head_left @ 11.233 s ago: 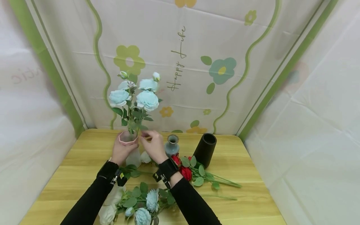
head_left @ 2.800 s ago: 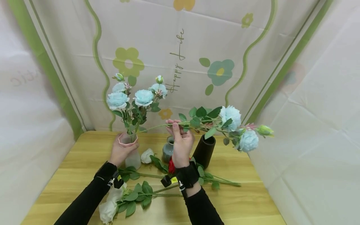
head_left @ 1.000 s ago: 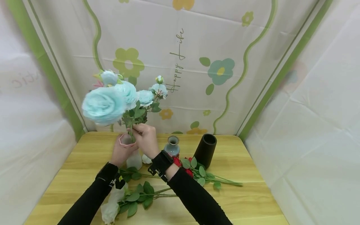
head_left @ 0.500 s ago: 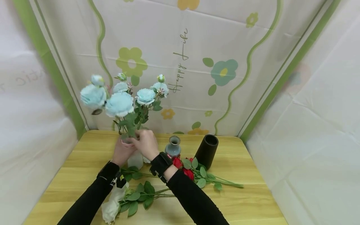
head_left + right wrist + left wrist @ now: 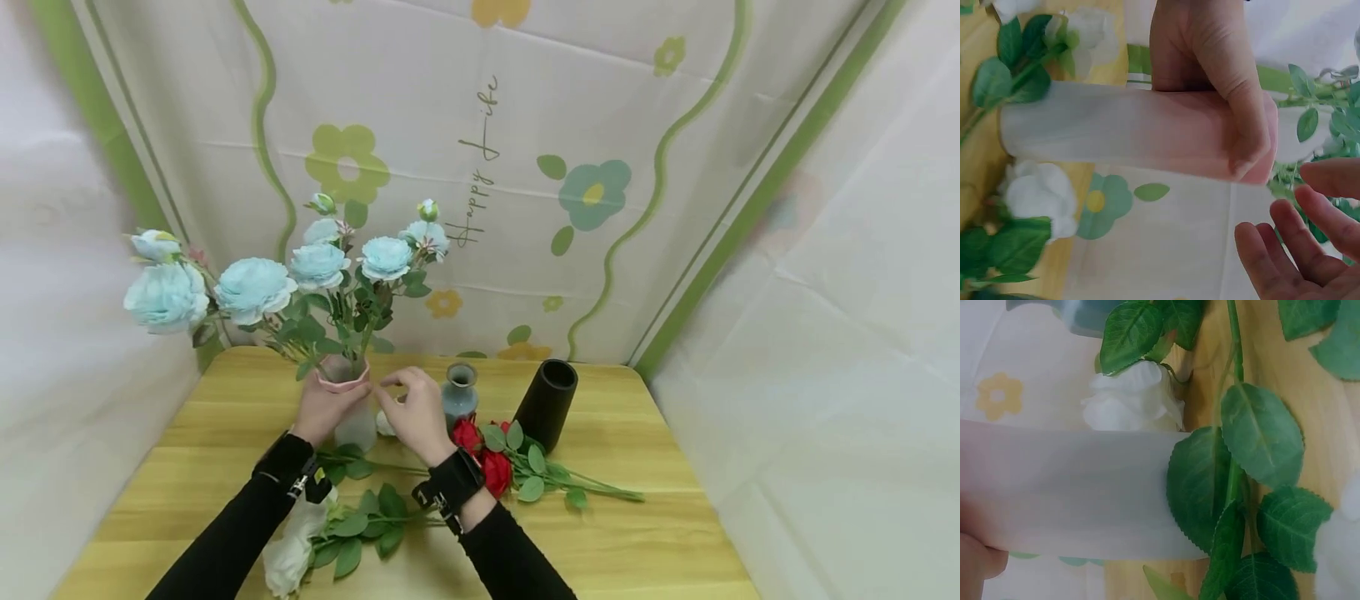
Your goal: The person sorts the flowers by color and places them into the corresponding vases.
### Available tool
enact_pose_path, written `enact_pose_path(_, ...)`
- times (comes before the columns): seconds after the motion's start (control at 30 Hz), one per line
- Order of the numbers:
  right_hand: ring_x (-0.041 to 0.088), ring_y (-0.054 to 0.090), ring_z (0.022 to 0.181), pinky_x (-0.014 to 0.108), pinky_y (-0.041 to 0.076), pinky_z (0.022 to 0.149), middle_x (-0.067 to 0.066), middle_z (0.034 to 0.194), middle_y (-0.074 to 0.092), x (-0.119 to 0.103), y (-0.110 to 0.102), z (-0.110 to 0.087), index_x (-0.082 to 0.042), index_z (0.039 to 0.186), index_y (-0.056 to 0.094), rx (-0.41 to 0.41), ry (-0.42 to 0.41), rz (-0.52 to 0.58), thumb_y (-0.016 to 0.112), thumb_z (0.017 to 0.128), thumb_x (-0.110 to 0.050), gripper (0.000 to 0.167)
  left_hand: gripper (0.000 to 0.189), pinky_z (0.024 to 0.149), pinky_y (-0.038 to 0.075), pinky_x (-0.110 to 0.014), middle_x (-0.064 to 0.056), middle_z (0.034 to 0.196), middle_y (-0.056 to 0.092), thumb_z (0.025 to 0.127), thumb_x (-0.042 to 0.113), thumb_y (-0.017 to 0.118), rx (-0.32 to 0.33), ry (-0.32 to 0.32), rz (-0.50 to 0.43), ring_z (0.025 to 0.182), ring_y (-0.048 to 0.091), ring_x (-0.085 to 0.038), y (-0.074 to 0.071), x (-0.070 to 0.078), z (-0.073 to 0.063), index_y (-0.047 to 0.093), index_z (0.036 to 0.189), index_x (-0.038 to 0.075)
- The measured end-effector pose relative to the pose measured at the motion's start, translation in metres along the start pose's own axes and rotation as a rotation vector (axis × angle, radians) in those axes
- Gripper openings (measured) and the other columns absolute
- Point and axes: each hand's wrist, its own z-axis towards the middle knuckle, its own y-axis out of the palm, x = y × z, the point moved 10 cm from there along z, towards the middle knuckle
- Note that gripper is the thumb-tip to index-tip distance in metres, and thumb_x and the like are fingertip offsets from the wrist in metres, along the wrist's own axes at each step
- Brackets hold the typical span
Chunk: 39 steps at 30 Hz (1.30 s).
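Near the rim of a pink-and-white vase (image 5: 356, 429), my left hand (image 5: 322, 410) grips it and holds it upright. In the right wrist view, the left thumb lies across the pink upper part of the vase (image 5: 1110, 122). Several pale blue artificial flowers (image 5: 255, 289) stand in the vase, and one spray leans far out to the left. My right hand (image 5: 417, 418) is just right of the rim, fingers loosely bent and holding nothing. Those relaxed right fingers (image 5: 1310, 206) also show beside the vase mouth in the right wrist view.
A grey-blue vase (image 5: 460, 393) and a tall black vase (image 5: 547, 406) stand to the right. Red roses (image 5: 497, 473) lie before them. White flowers (image 5: 288, 557) with leafy stems lie at the front left, and another white flower (image 5: 385, 425) lies behind the vase.
The right hand brought a blue flower spray over from the right, lowered its stem into the vase and let go. The spray has tipped left, and the hand has drawn back right.
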Motion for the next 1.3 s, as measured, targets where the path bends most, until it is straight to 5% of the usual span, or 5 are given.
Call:
enact_pose_path(0.23,0.015,0.059,0.082,0.025,0.051,0.074,0.004,0.106,0.064,0.035,-0.016,-0.045,-0.008,0.105,0.071,-0.067,0.08,0.077,0.062,0.099,-0.012,0.011,0.061,0.105,0.037,-0.048,-0.018,0.131,0.059,0.091,0.048,0.068,-0.045,-0.259,0.195,0.129,0.046,-0.034,0.01,0.026,-0.012,0.064,0.128,0.0)
enact_pose_path(0.3,0.013,0.055,0.077,0.027,0.049,0.073,0.001,0.103,0.064,0.047,-0.023,-0.058,-0.011,0.104,0.071,-0.078,0.103,0.061,0.063,0.098,-0.012,0.01,0.059,0.104,0.037,-0.048,-0.012,0.135,0.057,0.089,0.057,0.065,-0.028,-0.248,0.273,0.13,0.045,-0.032,0.003,-0.007,-0.006,0.067,0.128,0.012)
enact_pose_path(0.47,0.008,0.054,0.074,0.026,0.049,0.071,-0.004,0.096,0.064,0.075,-0.032,-0.081,-0.013,0.099,0.073,-0.114,0.172,0.026,0.067,0.096,-0.014,0.006,0.055,0.102,0.04,-0.044,-0.01,0.141,0.051,0.096,0.047,0.061,0.02,-0.097,0.25,0.128,0.047,-0.029,0.005,-0.015,-0.011,0.055,0.141,0.015)
enact_pose_path(0.77,0.007,0.06,0.081,0.026,0.053,0.07,-0.007,0.089,0.064,0.102,-0.034,-0.112,-0.012,0.092,0.074,-0.188,0.2,-0.054,0.07,0.092,-0.01,0.004,0.082,0.11,0.02,-0.063,-0.028,0.157,-0.009,0.1,0.022,0.058,0.266,-0.085,0.467,0.144,-0.008,-0.043,0.039,0.072,-0.098,0.003,0.154,-0.006)
enact_pose_path(1.3,0.003,0.055,0.073,0.018,0.048,0.062,-0.006,0.084,0.06,0.119,-0.021,-0.163,-0.012,0.088,0.074,-0.416,0.142,-0.295,0.079,0.084,-0.014,0.006,0.059,0.107,0.025,-0.063,-0.033,0.147,0.03,0.089,0.021,0.061,-0.03,0.552,0.869,0.137,0.025,-0.048,0.133,0.092,-0.083,0.045,0.135,-0.011)
